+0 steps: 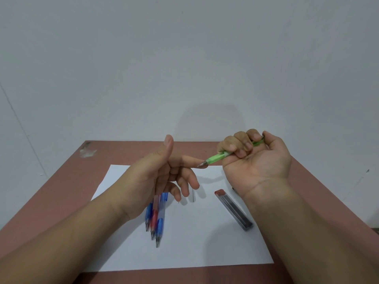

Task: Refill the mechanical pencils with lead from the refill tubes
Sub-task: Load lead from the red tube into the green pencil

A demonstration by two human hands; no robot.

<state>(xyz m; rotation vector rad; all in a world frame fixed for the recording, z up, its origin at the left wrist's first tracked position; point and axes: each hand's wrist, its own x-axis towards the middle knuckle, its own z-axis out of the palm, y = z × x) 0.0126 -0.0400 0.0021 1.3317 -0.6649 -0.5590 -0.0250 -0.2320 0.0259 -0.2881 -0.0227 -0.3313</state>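
The right hand [254,154] grips the green pencil [217,157] mid-barrel — light, stiff, slick plastic; the left hand [162,177], loosely spread, touches its tip — leads snap easily.

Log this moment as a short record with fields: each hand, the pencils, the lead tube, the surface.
right hand: grips the green pencil, tip pointing left
left hand: holds nothing, index fingertip at the pencil tip, thumb up
other pencils: two blue and one red, side by side on the paper
lead tube: lying on the paper, red cap end away
paper: white sheet on a brown table
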